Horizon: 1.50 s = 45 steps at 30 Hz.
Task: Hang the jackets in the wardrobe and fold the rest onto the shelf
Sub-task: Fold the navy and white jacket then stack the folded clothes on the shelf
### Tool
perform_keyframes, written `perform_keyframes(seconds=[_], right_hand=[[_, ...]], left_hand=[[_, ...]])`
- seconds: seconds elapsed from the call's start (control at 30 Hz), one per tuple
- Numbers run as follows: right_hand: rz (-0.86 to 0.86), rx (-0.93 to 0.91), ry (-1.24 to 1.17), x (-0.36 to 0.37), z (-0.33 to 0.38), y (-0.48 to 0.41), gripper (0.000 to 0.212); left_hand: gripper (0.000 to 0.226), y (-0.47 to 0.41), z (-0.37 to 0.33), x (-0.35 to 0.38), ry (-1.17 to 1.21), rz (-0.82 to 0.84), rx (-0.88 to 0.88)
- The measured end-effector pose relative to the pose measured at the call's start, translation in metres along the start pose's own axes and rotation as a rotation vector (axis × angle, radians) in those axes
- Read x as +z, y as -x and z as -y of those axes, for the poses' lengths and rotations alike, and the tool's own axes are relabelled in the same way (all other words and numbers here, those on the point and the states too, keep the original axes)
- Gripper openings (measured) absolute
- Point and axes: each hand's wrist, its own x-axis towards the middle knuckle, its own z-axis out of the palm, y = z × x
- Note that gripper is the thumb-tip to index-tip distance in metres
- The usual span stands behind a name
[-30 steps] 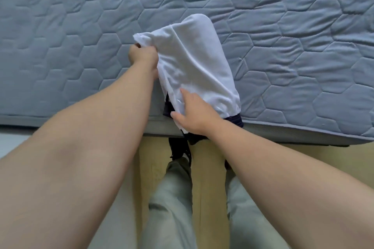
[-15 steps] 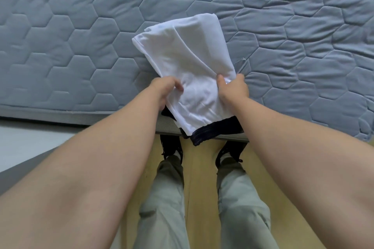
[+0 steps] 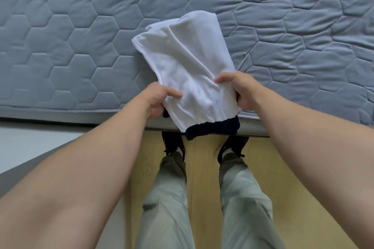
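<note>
- far left, below the bed edge: pale floor [image 3: 26, 143] w/ a darker grey strip running diagonally under it. Can't tell what the strip is, the forearm cuts it off
- grey quilted mattress [image 3: 81, 46], hexagon stitching, fills the whole top half and runs off the frame on 3 sides, so no idea how big the bed is
- left hand [image 3: 157, 99] grips the near-left edge of the folded white garment [image 3: 188, 66]. Thumb [image 3: 174, 93] is pressed on top, the other fingers are tucked under the cloth and hidden, so it's clamped on but I can't see how far they reach
- left shoe [image 3: 173, 143], dark, toe hidden under the bed edge
- the white garment lies on the mattress near its front edge, folded into a longish bundle angled up and to the right. Near end sticks out past the mattress edge. What kind of garment? Can't say, prob a tee or sth, no collar or sleeve visible
- dark navy cloth [image 3: 212, 129] peeks out at the near end, just under the white. Could be a hem band or a separate piece underneath, can't tell
- light grey-green trousers [image 3: 168, 198] below that, person standing right up against the bed
- right shoe [image 3: 232, 145], dark, toe also partly under the edge
- right hand [image 3: 244, 93] holds the near-right edge, thumb [image 3: 222, 79] on top bunching the fabric, fingers curled round and under, tips hidden
- right side: wooden floor [image 3: 293, 157], mostly covered by the right forearm
</note>
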Motion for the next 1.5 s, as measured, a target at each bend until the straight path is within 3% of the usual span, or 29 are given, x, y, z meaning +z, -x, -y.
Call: perform_keyframes(seconds=[0.23,0.47,0.57,0.63,0.73,0.9,1.1,1.27,1.5], right_hand=[[0.114,-0.094,-0.080,0.003,0.030,0.097,0.052],[0.006,-0.203,-0.225,0.001,0.060,0.296,0.049],[-0.084,-0.306,-0.343,0.001,0.060,0.376,0.049],[-0.146,-0.403,-0.420,0.006,0.053,0.423,0.051],[-0.216,-0.579,-0.596,0.014,0.030,0.485,0.051],[-0.315,-0.809,-0.807,0.033,-0.022,0.576,0.052],[-0.729,-0.945,-1.121,0.031,-0.110,0.677,0.046],[-1.063,-1.041,-1.245,0.038,-0.198,0.762,0.052],[-1.457,-1.191,-1.412,0.061,-0.354,0.870,0.040]], left_hand=[[0.043,0.086,-0.029,0.008,-0.018,0.164,0.105],[0.045,0.242,-0.091,0.049,-0.220,0.299,0.184],[0.066,0.301,-0.117,0.082,-0.305,0.319,0.296],[0.098,0.338,-0.130,0.105,-0.293,0.338,0.403],[0.125,0.393,-0.143,0.137,-0.420,0.509,0.598],[0.102,0.484,-0.150,0.191,-0.812,0.754,0.792],[0.097,0.593,-0.087,0.280,-1.260,1.020,0.889],[0.095,0.659,0.008,0.350,-1.408,1.257,0.977],[0.098,0.767,0.185,0.420,-1.607,1.630,1.022]])
